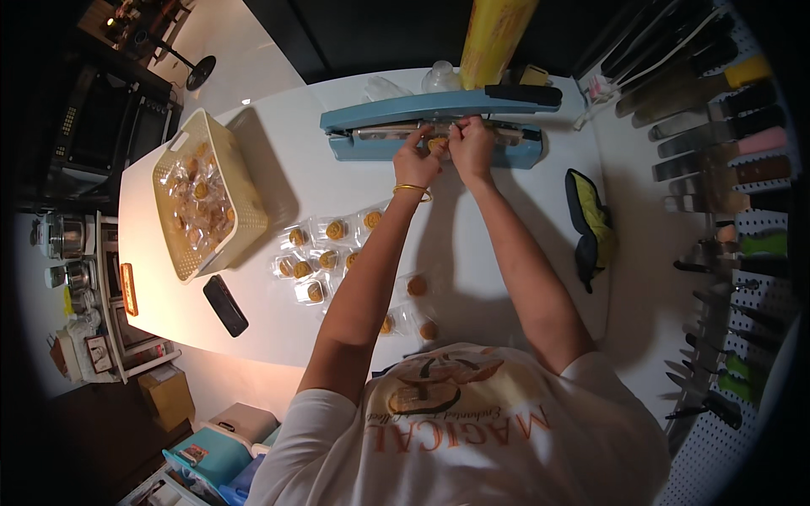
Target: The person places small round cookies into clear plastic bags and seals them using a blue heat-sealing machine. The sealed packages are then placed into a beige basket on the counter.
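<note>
A blue impulse heat sealer lies across the back of the white table, its arm raised. At its sealing strip, my left hand and my right hand hold a small clear plastic bag with a round golden pastry in it. Fingers of both hands pinch near the bag's upper edge. Nearer me and to the left lie several bagged pastries in loose rows, partly hidden by my left forearm. More bagged pastries fill a cream plastic basket at the left.
A black phone lies below the basket. A yellow and black cloth item rests near the right edge. Behind the sealer stand a yellow roll and a clear container. Many knives hang on the pegboard at right.
</note>
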### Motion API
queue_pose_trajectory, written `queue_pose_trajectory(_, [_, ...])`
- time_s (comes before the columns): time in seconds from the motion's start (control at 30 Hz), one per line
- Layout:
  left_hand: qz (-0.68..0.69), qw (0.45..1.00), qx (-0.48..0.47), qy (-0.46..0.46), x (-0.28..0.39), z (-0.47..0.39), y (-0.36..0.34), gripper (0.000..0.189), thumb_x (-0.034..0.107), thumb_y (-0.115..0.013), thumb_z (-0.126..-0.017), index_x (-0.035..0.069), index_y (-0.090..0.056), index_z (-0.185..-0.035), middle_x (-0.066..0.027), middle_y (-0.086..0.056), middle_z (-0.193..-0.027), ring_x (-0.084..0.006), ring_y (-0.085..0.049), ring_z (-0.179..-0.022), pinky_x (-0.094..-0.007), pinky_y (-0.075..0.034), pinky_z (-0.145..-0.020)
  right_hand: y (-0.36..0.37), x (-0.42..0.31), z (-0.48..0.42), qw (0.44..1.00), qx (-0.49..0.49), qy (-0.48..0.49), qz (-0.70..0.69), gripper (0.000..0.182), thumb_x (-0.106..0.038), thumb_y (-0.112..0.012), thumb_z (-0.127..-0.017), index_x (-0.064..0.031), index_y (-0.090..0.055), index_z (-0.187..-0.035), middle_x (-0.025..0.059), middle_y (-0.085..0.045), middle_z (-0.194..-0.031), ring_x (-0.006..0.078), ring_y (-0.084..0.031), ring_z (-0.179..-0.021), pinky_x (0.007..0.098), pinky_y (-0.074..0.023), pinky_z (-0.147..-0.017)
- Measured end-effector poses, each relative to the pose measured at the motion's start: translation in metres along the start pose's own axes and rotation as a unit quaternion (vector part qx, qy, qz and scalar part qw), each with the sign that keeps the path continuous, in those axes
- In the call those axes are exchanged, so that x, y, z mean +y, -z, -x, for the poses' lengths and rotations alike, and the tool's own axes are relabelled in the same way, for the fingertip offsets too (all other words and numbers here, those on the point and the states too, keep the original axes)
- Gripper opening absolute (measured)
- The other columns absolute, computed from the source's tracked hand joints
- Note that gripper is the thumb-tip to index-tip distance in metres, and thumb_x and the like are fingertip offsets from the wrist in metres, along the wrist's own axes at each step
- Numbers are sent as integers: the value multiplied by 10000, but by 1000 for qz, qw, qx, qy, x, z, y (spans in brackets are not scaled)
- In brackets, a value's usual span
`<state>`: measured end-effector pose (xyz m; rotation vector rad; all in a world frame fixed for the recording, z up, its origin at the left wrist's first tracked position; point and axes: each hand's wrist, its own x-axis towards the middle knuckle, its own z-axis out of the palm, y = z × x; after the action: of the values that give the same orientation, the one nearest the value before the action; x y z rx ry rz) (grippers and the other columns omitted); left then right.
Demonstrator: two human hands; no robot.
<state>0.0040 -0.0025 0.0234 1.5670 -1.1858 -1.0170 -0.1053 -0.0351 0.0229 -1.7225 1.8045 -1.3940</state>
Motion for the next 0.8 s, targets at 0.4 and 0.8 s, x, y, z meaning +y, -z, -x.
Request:
queue_pose_trajectory(0.4, [40,999,33,11,5,-4,4,484,203,-786,-674,44,-526,-1051,-123,-622,-722,-184,-587,-460,-301,-469,-427,99,-80,-51,940,130,290,126,53,-109,-636,-746,-98,-585,-757,67,-585,-673,247,-589,-646,349,-469,-565])
queue_pose_trajectory(0.8, [100,989,40,104,23,-5,-2,520,174,-806,-630,23,-402,-921,-116,-586,-695,-184,-553,-431,-297,-447,-387,111,16,-147,908,-270,-55,314,377,-321,-420,-875,-55,-674,-960,171,-635,-1033,324,-604,-955,418,-474,-814])
